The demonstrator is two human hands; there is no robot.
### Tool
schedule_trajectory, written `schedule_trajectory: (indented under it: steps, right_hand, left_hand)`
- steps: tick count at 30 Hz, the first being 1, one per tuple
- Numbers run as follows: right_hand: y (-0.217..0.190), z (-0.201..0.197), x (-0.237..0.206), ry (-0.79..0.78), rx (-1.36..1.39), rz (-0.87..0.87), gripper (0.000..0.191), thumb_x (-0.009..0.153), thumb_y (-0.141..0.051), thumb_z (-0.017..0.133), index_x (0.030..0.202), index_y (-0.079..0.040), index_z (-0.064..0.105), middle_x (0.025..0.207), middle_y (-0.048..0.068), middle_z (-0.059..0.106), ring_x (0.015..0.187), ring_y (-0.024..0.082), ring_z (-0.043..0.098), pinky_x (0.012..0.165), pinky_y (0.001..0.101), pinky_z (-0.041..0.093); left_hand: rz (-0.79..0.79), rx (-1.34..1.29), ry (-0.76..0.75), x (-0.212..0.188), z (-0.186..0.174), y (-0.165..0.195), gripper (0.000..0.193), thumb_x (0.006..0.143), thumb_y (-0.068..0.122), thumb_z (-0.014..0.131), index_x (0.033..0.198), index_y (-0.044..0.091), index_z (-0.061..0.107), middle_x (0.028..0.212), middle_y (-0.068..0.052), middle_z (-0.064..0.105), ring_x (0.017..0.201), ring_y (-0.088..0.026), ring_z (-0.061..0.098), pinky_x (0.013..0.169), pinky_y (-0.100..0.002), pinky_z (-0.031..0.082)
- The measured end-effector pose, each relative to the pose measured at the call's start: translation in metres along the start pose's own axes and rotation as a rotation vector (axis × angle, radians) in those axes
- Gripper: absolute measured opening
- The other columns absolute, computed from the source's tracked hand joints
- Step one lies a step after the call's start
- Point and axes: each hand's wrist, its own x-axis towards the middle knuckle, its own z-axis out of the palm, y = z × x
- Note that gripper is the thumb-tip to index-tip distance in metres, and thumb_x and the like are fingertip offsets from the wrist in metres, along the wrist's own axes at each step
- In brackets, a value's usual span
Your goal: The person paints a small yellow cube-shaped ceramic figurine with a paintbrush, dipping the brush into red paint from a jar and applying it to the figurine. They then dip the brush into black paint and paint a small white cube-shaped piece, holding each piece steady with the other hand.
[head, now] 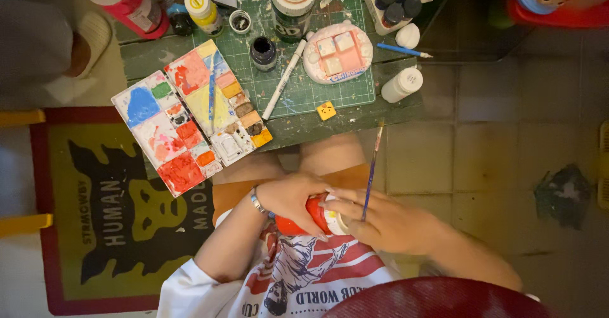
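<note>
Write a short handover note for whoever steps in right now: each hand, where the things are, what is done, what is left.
Left hand: gripping the red paint bottle over the lap.
Right hand: on the bottle's cap end, with a thin brush between the fingers.
On the table: open paint palette, dark ink jar, white marker, pink and white piece on the green mat.
Done: palette wells already hold mixed colours.
Left: bottle cap looks still on.

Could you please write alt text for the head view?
Seen from above, a seated person's left hand holds a red bottle while the right hand, holding a thin brush, grips its cap. Ahead, a green table carries a palette and paint bottles.
</note>
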Motion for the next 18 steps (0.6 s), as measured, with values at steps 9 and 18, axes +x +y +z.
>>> schedule_trajectory:
  steps: [9,18]
  right_hand:
    - [0.001,0.002,-0.008,0.02,-0.256,-0.102,0.06,0.086,-0.023,0.073,0.141,-0.01,0.052,0.142,0.022,0.055,0.108,0.033,0.067,0.083,0.0409,0.055]
    - [0.011,-0.025,0.005,0.12,-0.234,-0.167,0.057,0.075,-0.029,0.084,0.118,-0.006,0.057,0.15,0.017,0.052,0.134,0.036,0.055,0.108,0.0492,0.046]
  left_hand:
    - [0.138,-0.698,-0.337,0.02,0.027,-0.072,0.065,0.086,0.035,0.079,0.136,-0.003,0.061,0.13,-0.011,0.07,0.117,-0.016,0.065,0.106,-0.031,0.051]
    - [0.13,-0.335,0.13,0.009,0.02,-0.027,0.063,0.077,0.037,0.087,0.127,0.002,0.068,0.122,-0.011,0.073,0.112,-0.021,0.07,0.102,-0.033,0.053]
